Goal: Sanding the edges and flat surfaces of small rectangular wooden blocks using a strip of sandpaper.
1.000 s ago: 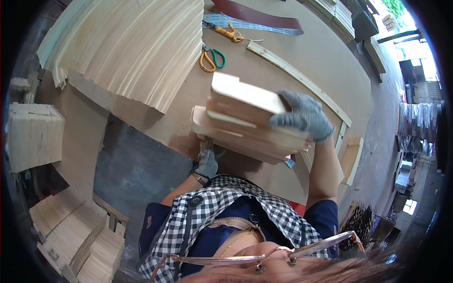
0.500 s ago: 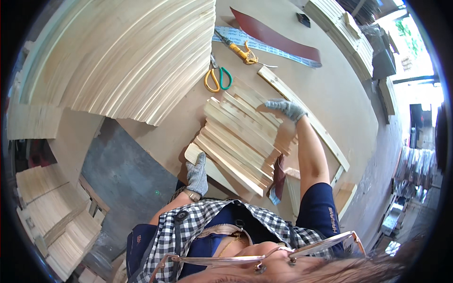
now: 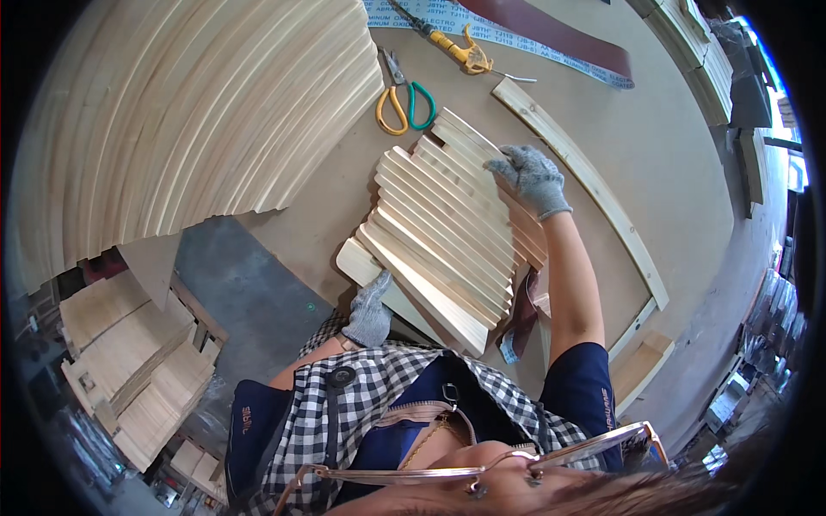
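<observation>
A fanned row of pale wooden slats [image 3: 447, 215] lies on the brown tabletop in front of me, their long edges overlapping. At the row's near left, my gloved left hand [image 3: 370, 311] is closed on the end of the nearest wooden slat [image 3: 357, 261], its thumb side showing and its other fingers partly hidden. My gloved right hand [image 3: 531, 176] is over the far right edge of the row, fingers bent and slightly apart. Nothing shows in its grasp; whether the fingertips touch the wood is unclear.
A tall stack of wooden boards [image 3: 215, 112] fills the left. Scissors [image 3: 400, 99] and a yellow-handled air blow gun [image 3: 465, 53] lie beyond the slats, near a sanding belt [image 3: 568, 43]. A long wooden strip [image 3: 585, 176] runs along the right. More boards [image 3: 129, 335] stand lower left.
My right hand has gone from outstretched to bent fingers. The slats now lie more evenly fanned. My left hand stays at the near slat, and the whole view has shifted slightly.
</observation>
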Available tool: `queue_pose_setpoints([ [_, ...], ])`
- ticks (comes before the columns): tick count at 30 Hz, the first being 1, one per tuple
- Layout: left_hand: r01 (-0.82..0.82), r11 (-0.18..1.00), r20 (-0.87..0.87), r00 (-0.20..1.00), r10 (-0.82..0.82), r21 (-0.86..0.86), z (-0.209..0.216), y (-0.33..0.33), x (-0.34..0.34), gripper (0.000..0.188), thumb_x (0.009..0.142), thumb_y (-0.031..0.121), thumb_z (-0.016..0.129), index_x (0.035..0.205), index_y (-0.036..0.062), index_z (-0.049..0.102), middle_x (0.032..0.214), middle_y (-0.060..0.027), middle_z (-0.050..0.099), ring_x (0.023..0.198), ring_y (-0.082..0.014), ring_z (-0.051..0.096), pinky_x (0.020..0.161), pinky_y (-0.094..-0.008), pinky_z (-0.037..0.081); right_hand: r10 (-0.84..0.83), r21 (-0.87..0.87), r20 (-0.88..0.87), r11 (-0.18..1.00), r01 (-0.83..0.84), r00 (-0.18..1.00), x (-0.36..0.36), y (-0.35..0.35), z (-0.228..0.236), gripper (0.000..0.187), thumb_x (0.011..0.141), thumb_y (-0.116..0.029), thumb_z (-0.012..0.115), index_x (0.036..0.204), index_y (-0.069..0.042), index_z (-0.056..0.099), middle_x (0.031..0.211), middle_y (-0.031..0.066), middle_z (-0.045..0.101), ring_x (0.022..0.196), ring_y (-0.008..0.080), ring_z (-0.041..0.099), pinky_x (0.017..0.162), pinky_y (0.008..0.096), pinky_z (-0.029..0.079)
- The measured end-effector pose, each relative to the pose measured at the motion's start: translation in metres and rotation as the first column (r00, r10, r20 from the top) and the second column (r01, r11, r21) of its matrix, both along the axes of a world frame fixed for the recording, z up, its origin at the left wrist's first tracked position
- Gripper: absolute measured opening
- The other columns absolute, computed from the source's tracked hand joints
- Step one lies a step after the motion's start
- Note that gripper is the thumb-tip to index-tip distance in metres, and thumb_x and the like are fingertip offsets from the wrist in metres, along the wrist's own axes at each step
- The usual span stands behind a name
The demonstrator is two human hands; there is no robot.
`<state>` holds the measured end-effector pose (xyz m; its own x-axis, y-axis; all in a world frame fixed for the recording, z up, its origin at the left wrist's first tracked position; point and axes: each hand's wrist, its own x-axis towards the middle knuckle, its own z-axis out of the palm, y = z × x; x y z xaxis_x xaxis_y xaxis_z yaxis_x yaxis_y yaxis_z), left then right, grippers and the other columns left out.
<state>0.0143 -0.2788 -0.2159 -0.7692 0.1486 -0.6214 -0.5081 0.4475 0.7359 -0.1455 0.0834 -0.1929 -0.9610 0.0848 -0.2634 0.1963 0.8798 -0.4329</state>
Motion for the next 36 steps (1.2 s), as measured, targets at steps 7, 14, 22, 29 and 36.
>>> queue_pose_setpoints([
  [7,-0.320,0.876,0.276,0.934,0.227,0.361,-0.030,0.018,-0.018,0.052,0.089,0.034,0.065,0.133,0.0121,0.048,0.126,-0.0120,0.054,0.117,-0.0282,0.053,0.092,-0.0480,0.049,-0.088,0.069,-0.178,0.993,0.101,0.980,0.006,-0.009,-0.023,0.044,0.094,-0.051,0.048,0.115,-0.015,0.062,0.109,0.0141,0.063,0.102,0.0339,0.061,0.088,0.0456,0.049],
  [14,0.429,0.793,-0.224,0.800,-0.556,-0.433,0.041,0.043,-0.048,0.087,0.069,0.024,0.087,0.141,0.0059,0.041,0.130,-0.0179,0.054,0.115,-0.0337,0.055,0.095,-0.0436,0.050,-0.094,0.034,-0.049,0.995,0.096,0.994,-0.008,0.009,-0.031,0.043,0.096,-0.052,0.042,0.115,-0.019,0.063,0.112,0.0140,0.065,0.103,0.0350,0.061,0.090,0.0456,0.048],
  [22,-0.608,0.794,0.505,0.689,0.520,0.013,0.041,0.056,-0.037,0.050,0.086,0.040,0.070,0.124,0.0111,0.057,0.108,-0.0110,0.062,0.094,-0.0214,0.063,0.069,-0.0378,0.058,-0.101,0.073,-0.064,0.992,0.106,0.993,-0.006,0.006,-0.032,0.045,0.096,-0.052,0.040,0.112,-0.017,0.064,0.112,0.0139,0.065,0.104,0.0345,0.061,0.091,0.0449,0.048],
  [29,0.119,0.990,-0.224,0.969,-0.101,0.071,-0.038,0.027,-0.037,0.057,0.079,0.018,0.077,0.127,0.0002,0.052,0.114,-0.0172,0.059,0.088,-0.0247,0.065,0.070,-0.0329,0.058,-0.091,0.028,-0.112,0.995,0.095,0.990,-0.009,0.004,-0.031,0.045,0.096,-0.052,0.040,0.112,-0.016,0.064,0.110,0.0144,0.066,0.103,0.0355,0.061,0.090,0.0450,0.048],
  [36,-0.394,0.839,0.458,0.866,0.202,0.374,0.024,0.040,-0.052,0.047,0.091,0.033,0.063,0.128,0.0083,0.048,0.125,-0.0120,0.055,0.110,-0.0275,0.061,0.073,-0.0368,0.062,-0.101,0.068,-0.080,0.992,0.106,0.992,-0.012,-0.001,-0.027,0.046,0.097,-0.051,0.039,0.110,-0.016,0.064,0.110,0.0151,0.066,0.102,0.0356,0.061,0.090,0.0453,0.048],
])
